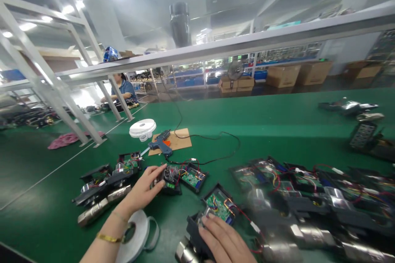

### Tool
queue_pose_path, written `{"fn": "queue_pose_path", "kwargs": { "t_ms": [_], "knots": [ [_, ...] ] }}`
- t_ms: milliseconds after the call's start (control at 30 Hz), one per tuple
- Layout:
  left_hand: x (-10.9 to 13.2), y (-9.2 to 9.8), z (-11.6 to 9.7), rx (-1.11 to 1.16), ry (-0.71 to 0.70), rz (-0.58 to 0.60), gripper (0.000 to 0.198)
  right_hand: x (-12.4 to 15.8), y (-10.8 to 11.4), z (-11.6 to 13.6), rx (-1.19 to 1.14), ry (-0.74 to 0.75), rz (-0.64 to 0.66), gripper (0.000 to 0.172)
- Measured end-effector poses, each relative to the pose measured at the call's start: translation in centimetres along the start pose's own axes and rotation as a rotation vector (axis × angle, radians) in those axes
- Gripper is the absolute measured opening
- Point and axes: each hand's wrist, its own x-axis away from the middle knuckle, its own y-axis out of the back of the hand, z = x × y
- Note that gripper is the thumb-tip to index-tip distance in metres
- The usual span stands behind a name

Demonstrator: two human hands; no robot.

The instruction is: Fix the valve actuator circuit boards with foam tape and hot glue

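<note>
My left hand (146, 189) is closed around the metal end of a black device housing (171, 178), its thumb and fingers on either side. Red wires link this housing to an open black cover with a green circuit board (193, 177). Lower down, my right hand (226, 240) rests with its fingers bent over another black housing (194, 230), which has a shiny metal pipe fitting (186, 250). Beside those fingers lies an open cover with a circuit board (219, 204), its wires running right. The undersides of both held housings are hidden.
A roll of white tape (140, 234) lies by my left forearm. More metal-ended devices (105, 197) lie left, and several wired units (308, 205) crowd the right. A glue gun (162, 144) rests on cardboard (182, 137) with a trailing cord. A person (125, 88) sits farther back.
</note>
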Motion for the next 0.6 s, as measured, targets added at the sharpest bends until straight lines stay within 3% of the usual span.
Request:
{"fn": "queue_pose_path", "kwargs": {
  "t_ms": [200, 333, 500, 600],
  "knots": [
    [1.3, -3.1, -4.4, -0.183, 0.227, -0.139, 0.048, -0.2, -0.7, -0.3, 0.01, -0.024, 0.041, 0.057],
    [2.7, -4.7, -7.6, -0.331, 0.36, -0.222, 0.046, -0.2, -0.7, -0.3, -0.033, -0.046, 0.064, 0.06],
    [4.7, -5.9, -9.6, -0.427, 0.346, -0.253, 0.037, -0.3, -1.2, -0.7, -0.088, -0.045, 0.055, 0.061],
    [5.8, -6.1, -9.6, -0.463, 0.288, -0.28, 0.035, -0.6, 0.4, -1.1, -0.066, 0.016, 0.104, 0.051]
  ]
}}
